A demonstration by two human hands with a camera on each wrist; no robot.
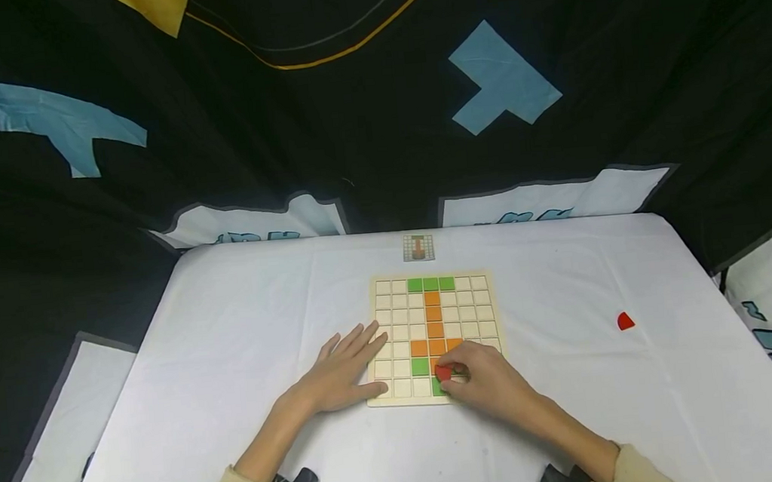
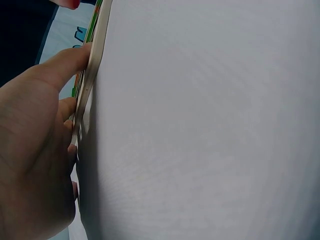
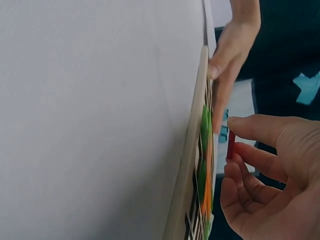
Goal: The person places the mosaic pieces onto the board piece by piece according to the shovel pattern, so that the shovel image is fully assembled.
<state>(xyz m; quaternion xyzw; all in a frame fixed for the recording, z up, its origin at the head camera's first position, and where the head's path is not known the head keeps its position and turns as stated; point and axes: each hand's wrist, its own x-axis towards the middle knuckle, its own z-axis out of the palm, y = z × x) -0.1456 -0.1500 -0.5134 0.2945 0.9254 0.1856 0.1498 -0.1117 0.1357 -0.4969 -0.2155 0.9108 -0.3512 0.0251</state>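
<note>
A wooden grid board (image 1: pixel 393 401) lies on the white table, with green tiles (image 1: pixel 430 284) across its top row and orange tiles (image 1: pixel 434 313) in a column below. Lower down, more orange and green tiles fill some squares, partly hidden by fingers. My right hand (image 1: pixel 492 382) pinches a red piece (image 1: pixel 443 373) between thumb and fingers over the lower part of the board; the right wrist view shows this piece (image 3: pixel 231 145) edge-on, just off the board. My left hand (image 1: pixel 338 372) rests with spread fingers on the board's left edge, thumb at its lower corner.
A second red piece (image 1: pixel 626 321), with one curved side, lies on the table to the right. Behind the board is a small picture card (image 1: pixel 418 247) showing a coloured grid pattern. A dark curtain (image 1: pixel 364 137) hangs beyond the table's far edge.
</note>
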